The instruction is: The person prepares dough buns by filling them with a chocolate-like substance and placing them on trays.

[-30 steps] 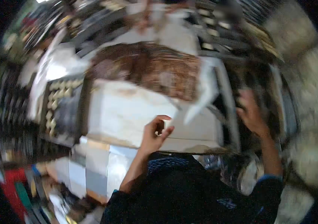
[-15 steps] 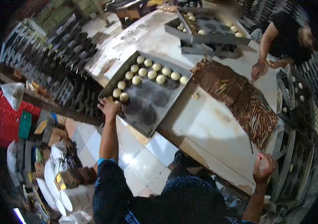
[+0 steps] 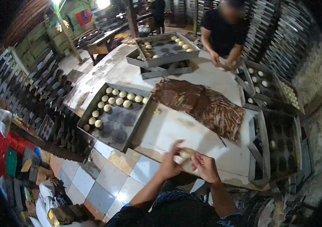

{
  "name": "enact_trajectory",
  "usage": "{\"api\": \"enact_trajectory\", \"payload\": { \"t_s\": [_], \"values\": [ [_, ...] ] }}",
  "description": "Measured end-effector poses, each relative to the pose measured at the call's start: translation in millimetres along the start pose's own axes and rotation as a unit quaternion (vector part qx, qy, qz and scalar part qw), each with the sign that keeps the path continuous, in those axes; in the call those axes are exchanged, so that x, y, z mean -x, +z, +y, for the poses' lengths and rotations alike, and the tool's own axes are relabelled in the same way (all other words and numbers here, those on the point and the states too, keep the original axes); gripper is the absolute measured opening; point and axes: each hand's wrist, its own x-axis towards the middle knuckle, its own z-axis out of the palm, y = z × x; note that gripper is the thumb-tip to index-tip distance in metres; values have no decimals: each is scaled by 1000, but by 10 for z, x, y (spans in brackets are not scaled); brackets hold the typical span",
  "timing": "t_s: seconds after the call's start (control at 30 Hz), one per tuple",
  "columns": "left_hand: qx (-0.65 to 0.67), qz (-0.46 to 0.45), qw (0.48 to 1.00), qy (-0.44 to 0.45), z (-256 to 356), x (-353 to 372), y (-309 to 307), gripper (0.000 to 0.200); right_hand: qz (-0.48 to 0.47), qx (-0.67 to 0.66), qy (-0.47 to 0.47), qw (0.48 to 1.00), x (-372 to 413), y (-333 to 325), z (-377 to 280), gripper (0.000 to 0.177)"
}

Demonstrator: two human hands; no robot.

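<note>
Close in front of me, above the near table edge, my two hands meet around a small pale piece of dough (image 3: 185, 154). My left hand (image 3: 170, 163) curls its fingers about the dough from one side. From the other side my right hand (image 3: 206, 168) pinches it with bent fingertips, which partly cover it. Left of my hands, a square metal tray (image 3: 138, 126) holds rows of round dough balls (image 3: 119, 101) along its far and left parts. Beyond my hands a brown, streaked slab of filling (image 3: 202, 104) lies on the white table, with a thin dark stick at its near end.
A small dough scrap (image 3: 157, 111) lies beside the tray. Stacked trays (image 3: 168, 56) with dough balls stand at the back, and more trays (image 3: 267, 143) line the right side. Across the table a person (image 3: 225, 34) works with both hands. Dark racks (image 3: 47, 102) stand at left.
My left hand has left the tray's corner and come to the middle. My right hand has moved left to join it at the dough. The view has tilted up.
</note>
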Motion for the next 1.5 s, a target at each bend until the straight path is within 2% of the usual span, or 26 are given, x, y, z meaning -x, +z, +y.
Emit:
{"api": "enact_trajectory", "payload": {
  "t_s": [0.03, 0.07, 0.13, 0.2, 0.27, 0.33, 0.37, 0.4, 0.47, 0.5, 0.53, 0.63, 0.7, 0.73, 0.8, 0.87, 0.9, 0.93, 0.97, 1.0, 1.03, 1.07, 1.13, 1.2, 1.3, 1.5],
  "values": [
    [55, -82, 995, 8, 242, 18, 271, 83, 55, 0, -66, 996, 163, -144, -24, 36],
    [36, -68, 993, 85, 433, 32, 492, 90, 109, 3, -131, 985, 353, -312, -86, 35],
    [128, -47, 988, 74, 662, 66, 867, 79, 162, -3, -184, 969, 687, -638, -233, 34],
    [192, -87, 978, 2, 695, 145, 1175, 69, 144, 257, -406, 865, 982, -922, -308, 39],
    [246, -129, 958, -74, 897, 214, 1424, 60, 139, 263, -374, 878, 1252, -972, -321, 42],
    [204, -47, 976, -57, 1159, 338, 1670, 43, 259, 81, -360, 893, 1391, -1030, -228, 39],
    [78, -73, 991, 76, 1065, 413, 1754, 41, 256, 121, -322, 903, 1493, -1111, -174, 34],
    [26, -60, 990, 123, 1082, 497, 1879, 50, 258, 117, -317, 905, 1552, -1137, -137, 34],
    [152, -21, 979, 130, 1149, 579, 2076, 57, 328, 95, -306, 889, 1633, -1136, -54, 29],
    [107, -61, 980, 155, 1149, 518, 2061, 60, 383, 29, -309, 870, 1562, -1039, -22, 29],
    [63, -101, 976, 180, 1124, 430, 2037, 63, 377, 55, -413, 827, 1382, -1024, 27, 25],
    [98, -96, 989, -54, 1301, 359, 1901, 44, 289, -51, -227, 929, 1013, -1082, 557, 22],
    [40, -62, 993, -87, 1203, 266, 1801, 37, 262, 96, -239, 930, 687, -1145, 320, 27],
    [40, -67, 993, -92, 1048, 239, 1746, 37, 263, 217, -293, 893, 538, -1166, 300, 29],
    [382, 16, 883, -272, 594, 188, 1608, 32, 263, 205, -256, 907, 348, -1039, 232, 31],
    [405, 18, 871, -276, 379, 68, 1449, 29, 278, 124, -258, 917, 119, -855, 244, 31],
    [364, -18, 860, -357, 310, 10, 1365, 30, 219, 61, -203, 952, 81, -713, 222, 31],
    [394, -5, 826, -403, 128, -32, 1274, 31, 247, 155, -296, 909, -133, -706, 313, 28],
    [422, 14, 788, -448, -54, -73, 1183, 32, 210, 127, -297, 923, -289, -718, 393, 26],
    [535, -21, 738, -411, -259, -155, 1025, 32, 172, 98, -297, 934, -439, -747, 495, 24],
    [525, -22, 741, -418, -340, -255, 867, 34, 212, 48, -238, 947, -640, -789, 704, 21],
    [513, -23, 744, -428, -406, -337, 721, 36, 242, 166, -131, 947, -781, -926, 729, 18],
    [507, -25, 763, -400, -377, -532, 450, 39, 306, 422, -126, 844, -1111, -1246, 1275, 26],
    [508, -31, 781, -363, -463, -776, 249, 42, 188, 572, 43, 797, -1252, -1362, 1303, 39],
    [495, -63, 800, -334, -747, -1025, -17, 44, 173, 670, -45, 720, -1370, -1490, 1636, 47],
    [471, -45, 823, -313, -1163, -1508, -211, 64, 139, 559, -34, 817, -1522, -1357, 918, 40]
  ]
}}
